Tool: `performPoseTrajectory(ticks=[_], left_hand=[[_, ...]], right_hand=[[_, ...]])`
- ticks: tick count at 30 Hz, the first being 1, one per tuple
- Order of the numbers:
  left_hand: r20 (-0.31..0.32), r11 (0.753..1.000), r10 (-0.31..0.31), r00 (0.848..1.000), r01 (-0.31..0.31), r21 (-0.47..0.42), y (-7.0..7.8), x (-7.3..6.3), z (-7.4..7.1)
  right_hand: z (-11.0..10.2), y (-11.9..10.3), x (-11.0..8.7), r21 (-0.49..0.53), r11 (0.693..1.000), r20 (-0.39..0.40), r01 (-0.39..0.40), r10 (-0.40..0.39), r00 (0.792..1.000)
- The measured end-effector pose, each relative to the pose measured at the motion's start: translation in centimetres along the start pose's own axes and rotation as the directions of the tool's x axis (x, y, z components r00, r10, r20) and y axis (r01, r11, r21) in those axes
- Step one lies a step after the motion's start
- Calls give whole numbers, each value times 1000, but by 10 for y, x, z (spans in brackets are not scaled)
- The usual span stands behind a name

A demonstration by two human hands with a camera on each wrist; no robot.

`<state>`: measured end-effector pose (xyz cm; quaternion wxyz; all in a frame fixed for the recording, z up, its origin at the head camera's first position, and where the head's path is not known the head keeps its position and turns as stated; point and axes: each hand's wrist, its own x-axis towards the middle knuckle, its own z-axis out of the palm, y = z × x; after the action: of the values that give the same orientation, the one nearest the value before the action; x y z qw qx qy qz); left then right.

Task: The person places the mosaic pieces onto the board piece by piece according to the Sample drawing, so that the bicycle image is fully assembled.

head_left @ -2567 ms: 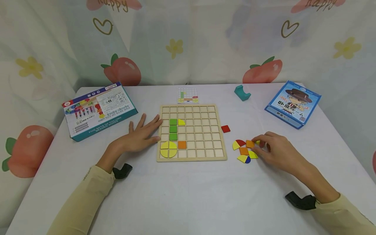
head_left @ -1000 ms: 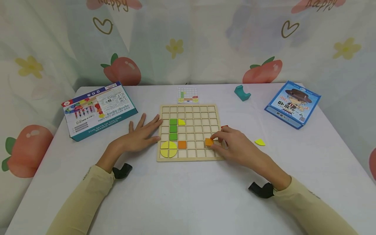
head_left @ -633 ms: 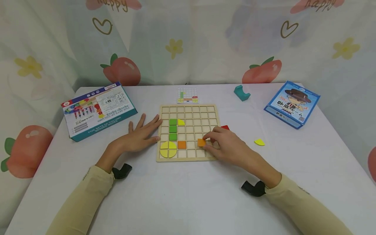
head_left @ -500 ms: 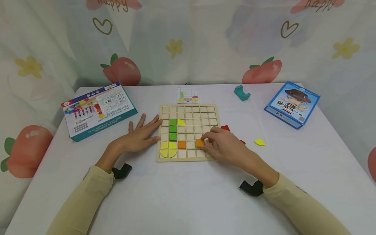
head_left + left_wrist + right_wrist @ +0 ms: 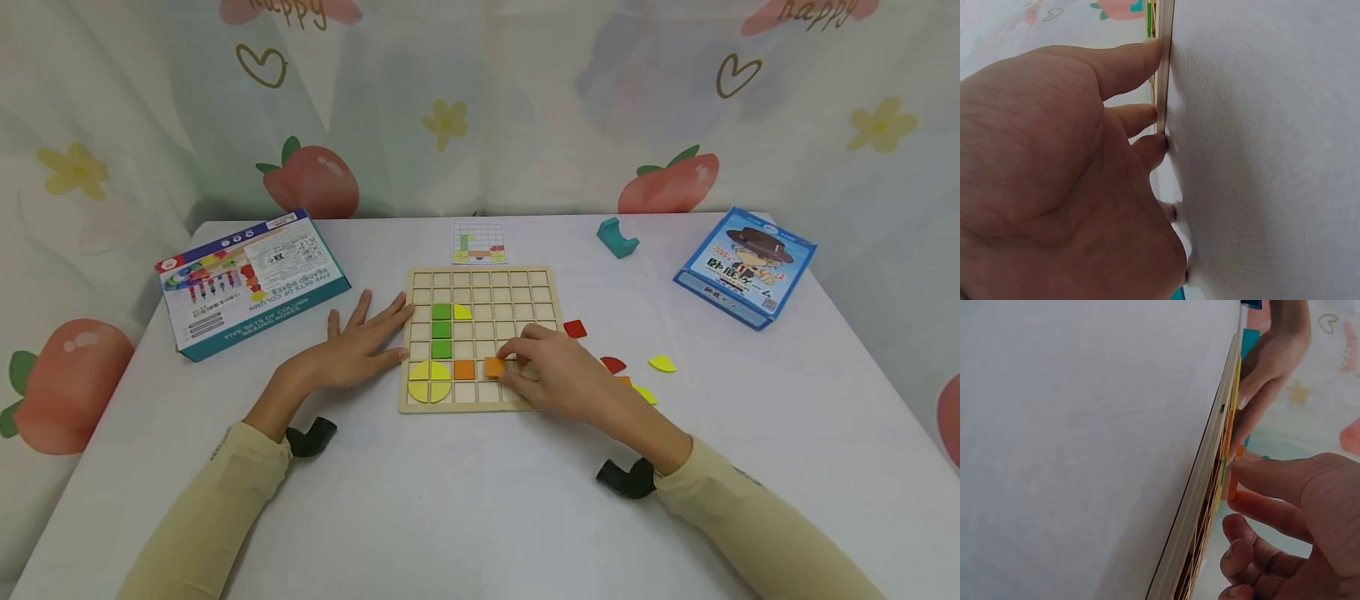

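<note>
Between thumb and index finger, my right hand pinches an orange square tile close over the wooden grid board. In the right wrist view the orange tile stands just above the board's surface. My left hand lies flat with spread fingers, its fingertips at the board's left edge. On the board sit a column of green squares, a yellow quarter piece, a yellow circle of quarter pieces and another orange square, one cell away from the held tile.
Right of the board lie a red square, a red quarter piece and yellow pieces, others hidden behind my right hand. A pattern card is behind the board. Boxes stand left and right, with a teal block at the back.
My right hand has picked the orange tile from the loose pieces on the right and carried it leftward over the board. My left hand has stayed in place.
</note>
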<state>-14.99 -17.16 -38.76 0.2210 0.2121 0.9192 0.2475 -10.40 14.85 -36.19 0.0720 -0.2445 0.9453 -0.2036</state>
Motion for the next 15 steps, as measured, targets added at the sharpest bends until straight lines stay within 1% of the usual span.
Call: performPoseTrajectory(ticks=[6,15], left_hand=[[-2,1000,-2,1000,2,5,-1,0,0],[1,1000,-2,1000,2,3,1,0,-1]], right_hand=[[5,-1,4,-14,1000,13,4,-4,1000],[8,-2,6,-29,1000,11,13,-12,1000]])
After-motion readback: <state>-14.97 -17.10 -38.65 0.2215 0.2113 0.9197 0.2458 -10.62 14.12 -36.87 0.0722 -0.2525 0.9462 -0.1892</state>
